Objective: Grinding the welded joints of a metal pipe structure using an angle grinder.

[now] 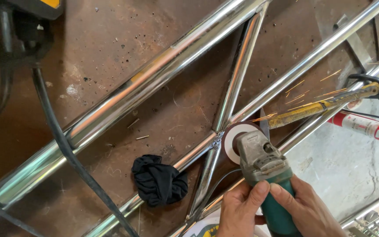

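1. Rusty brown steel plate (110, 39) fills most of your view, with pale cracked concrete floor (352, 166) showing at 4 o'clock.
2. Across the plate lies a frame of shiny steel tubes (154, 77), the long ones running from 8 o'clock up toward 1 o'clock, with shorter cross tubes meeting at a welded joint (217, 139) near the middle.
3. Your left hand (241, 210) is closed around the green body of the angle grinder (264, 175) at 6 o'clock, thumb lying up along the grey gear housing.
4. Your right hand (307, 210) is wrapped round the same green body from the other side, its fingertips touching the left thumb.
5. At the grinder's head, the round disc (232, 137) sits just beside the welded joint, on its 3 o'clock side; whether it touches the weld you cannot tell.
6. Orange sparks (303, 94) streak away toward 2 o'clock.
7. Nearby, a yellow-handled hammer (321, 107) lies across the tubes at 3 o'clock, and a red spray can (362, 126) rests on the concrete just beyond it.
8. Down at 7 o'clock from the joint, a crumpled black cloth (159, 180) lies against a tube.
9. Running from 11 o'clock down to 6 o'clock, a thick black cable (62, 140) crosses the plate and the long tubes.
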